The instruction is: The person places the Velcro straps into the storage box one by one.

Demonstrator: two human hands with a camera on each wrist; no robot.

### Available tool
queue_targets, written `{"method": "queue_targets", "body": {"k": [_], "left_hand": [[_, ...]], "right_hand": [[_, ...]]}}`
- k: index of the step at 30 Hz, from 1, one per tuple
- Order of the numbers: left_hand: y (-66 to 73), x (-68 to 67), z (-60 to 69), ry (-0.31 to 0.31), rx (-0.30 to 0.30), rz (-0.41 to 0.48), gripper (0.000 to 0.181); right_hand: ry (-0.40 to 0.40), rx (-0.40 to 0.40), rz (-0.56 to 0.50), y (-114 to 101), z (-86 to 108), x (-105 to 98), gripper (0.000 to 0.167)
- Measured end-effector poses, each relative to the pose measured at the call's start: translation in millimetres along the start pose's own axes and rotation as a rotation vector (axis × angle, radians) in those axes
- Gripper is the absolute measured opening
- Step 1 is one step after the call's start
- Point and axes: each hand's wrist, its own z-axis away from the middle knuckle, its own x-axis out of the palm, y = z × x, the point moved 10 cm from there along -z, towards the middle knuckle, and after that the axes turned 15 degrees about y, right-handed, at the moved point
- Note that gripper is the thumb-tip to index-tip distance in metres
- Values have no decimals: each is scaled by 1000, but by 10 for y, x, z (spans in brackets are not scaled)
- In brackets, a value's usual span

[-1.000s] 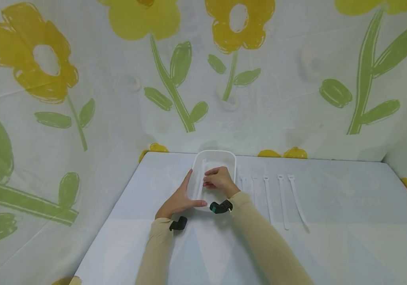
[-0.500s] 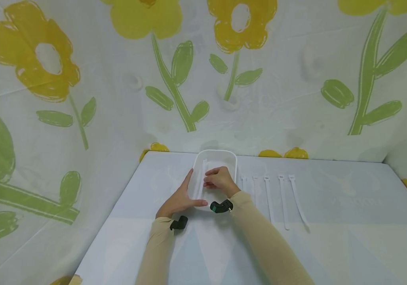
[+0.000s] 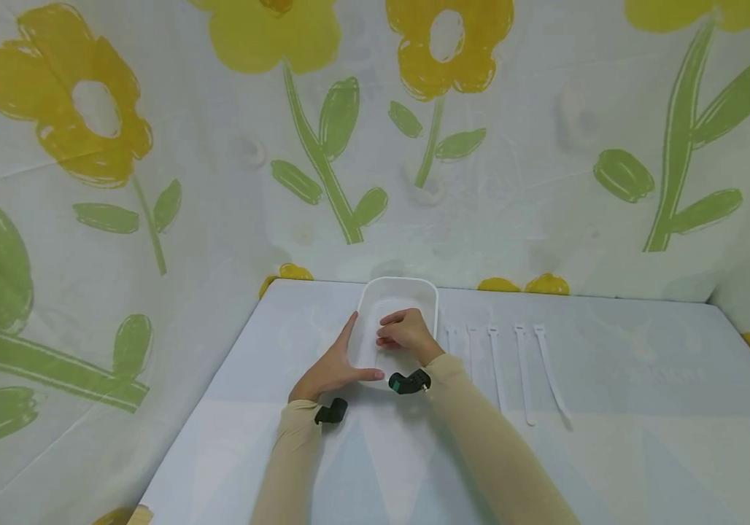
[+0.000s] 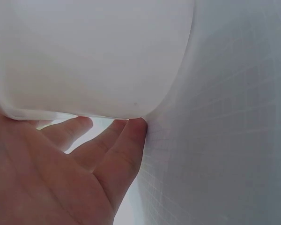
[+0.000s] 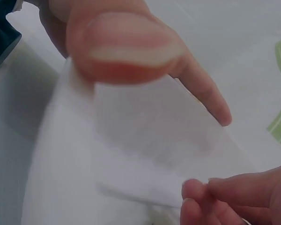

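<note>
A white tray (image 3: pixel 430 293) stands near the far table edge. The left hand (image 3: pixel 330 370) spreads around its near left corner, index finger along the left side and thumb along the near rim. In the left wrist view, the left hand's fingers (image 4: pixel 124 157) press the tray's wall (image 4: pixel 93 56). Inside the tray, the right hand (image 3: pixel 408 334) has its fingers bent and its tips together. In the right wrist view, those fingertips (image 5: pixel 199 185) meet beside the pale tray surface (image 5: pixel 145 136); no held thing can be made out.
Several white strap-like strips lie side by side right of the tray, among them one (image 3: pixel 524 379) and the rightmost (image 3: pixel 549 372), which bends at its lower end. A flower-patterned cloth (image 3: pixel 513 182) stands behind the table (image 3: pixel 644 364).
The bright streak seen along the tray's left inside half a second ago has faded to a faint line. Both hands keep their places; the view has shifted slightly.
</note>
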Motion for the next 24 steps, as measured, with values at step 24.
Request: {"method": "queue_targets", "body": {"k": [24], "left_hand": [[-26, 16, -33, 13, -22, 2, 134]], "right_hand": [[29, -161, -128, -566, 230, -454, 27]]}}
